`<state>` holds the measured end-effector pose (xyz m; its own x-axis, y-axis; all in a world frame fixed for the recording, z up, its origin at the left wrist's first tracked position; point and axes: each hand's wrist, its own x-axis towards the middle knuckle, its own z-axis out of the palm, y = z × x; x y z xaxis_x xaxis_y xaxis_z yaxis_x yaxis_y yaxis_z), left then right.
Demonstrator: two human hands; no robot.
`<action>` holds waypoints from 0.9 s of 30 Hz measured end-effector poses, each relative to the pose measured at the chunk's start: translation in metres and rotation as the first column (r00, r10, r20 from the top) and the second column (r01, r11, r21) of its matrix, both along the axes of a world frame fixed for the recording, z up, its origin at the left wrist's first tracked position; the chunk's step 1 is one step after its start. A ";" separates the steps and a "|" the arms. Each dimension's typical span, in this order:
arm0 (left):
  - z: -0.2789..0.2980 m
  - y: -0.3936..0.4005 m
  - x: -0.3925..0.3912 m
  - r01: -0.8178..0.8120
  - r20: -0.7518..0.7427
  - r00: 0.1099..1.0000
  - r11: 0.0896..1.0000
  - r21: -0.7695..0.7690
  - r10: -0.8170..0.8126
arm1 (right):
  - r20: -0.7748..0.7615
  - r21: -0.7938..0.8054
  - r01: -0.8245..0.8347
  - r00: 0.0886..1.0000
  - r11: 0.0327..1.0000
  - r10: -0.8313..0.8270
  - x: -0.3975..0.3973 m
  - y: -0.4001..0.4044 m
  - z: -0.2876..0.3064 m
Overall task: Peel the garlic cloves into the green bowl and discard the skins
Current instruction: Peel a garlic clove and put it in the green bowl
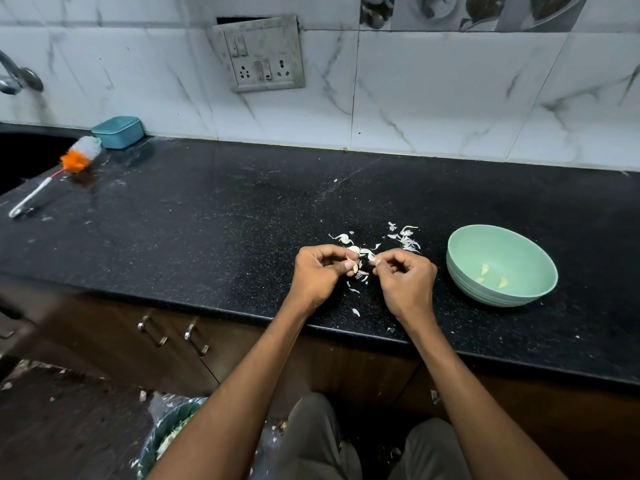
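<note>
A home kitchen is showing here. A black speckled stone countertop (207, 216) is running along a wall of white marble-patterned tiles (433, 95), with a grimy grey switch-and-socket plate (260, 55) sitting in the tiling. A chrome wall tap (15, 77) is hanging over a dark sink (24, 157) at far left, and brown wooden cabinet doors with metal handles (173, 336) are standing below the counter.

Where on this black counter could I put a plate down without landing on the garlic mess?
The bare counter between the brush and the left hand is free. It is crowded around both hands, where garlic skins lie, over to the green bowl.
</note>
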<state>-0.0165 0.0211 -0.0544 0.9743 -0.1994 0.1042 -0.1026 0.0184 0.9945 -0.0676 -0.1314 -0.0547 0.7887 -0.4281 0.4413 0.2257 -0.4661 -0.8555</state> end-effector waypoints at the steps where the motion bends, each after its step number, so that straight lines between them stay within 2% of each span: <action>1: 0.000 0.000 0.000 -0.004 0.004 1.000 1.000 -0.001 0.004 | -0.001 -0.014 0.007 1.000 1.000 -0.007 0.000 0.000 0.000; 5: 0.001 -0.001 -0.002 -0.019 0.020 1.000 1.000 -0.003 0.019 | -0.001 -0.040 0.039 0.999 0.998 -0.039 -0.001 -0.001 0.003; 11: 0.001 0.001 -0.002 -0.018 0.042 0.999 0.999 -0.045 0.020 | -0.078 -0.034 0.219 0.972 0.975 -0.221 0.005 -0.004 -0.002; 17: 0.000 0.001 -0.003 -0.030 0.024 0.999 0.997 -0.073 0.032 | -0.090 -0.058 0.221 0.970 0.974 -0.226 0.009 -0.004 -0.008; 20: 0.001 0.001 -0.003 -0.036 0.029 0.999 0.995 -0.091 0.039 | -0.023 -0.083 0.176 0.984 0.981 -0.178 0.005 0.000 -0.004; 22: 0.002 0.002 -0.003 -0.045 0.038 0.998 0.994 -0.097 0.049 | 0.007 -0.116 0.083 0.997 0.990 -0.083 0.003 0.004 -0.002; 27: 0.000 0.004 -0.001 -0.071 0.120 0.990 0.996 -0.045 0.076 | -0.022 -0.126 -0.136 0.991 0.983 0.134 -0.001 0.007 0.000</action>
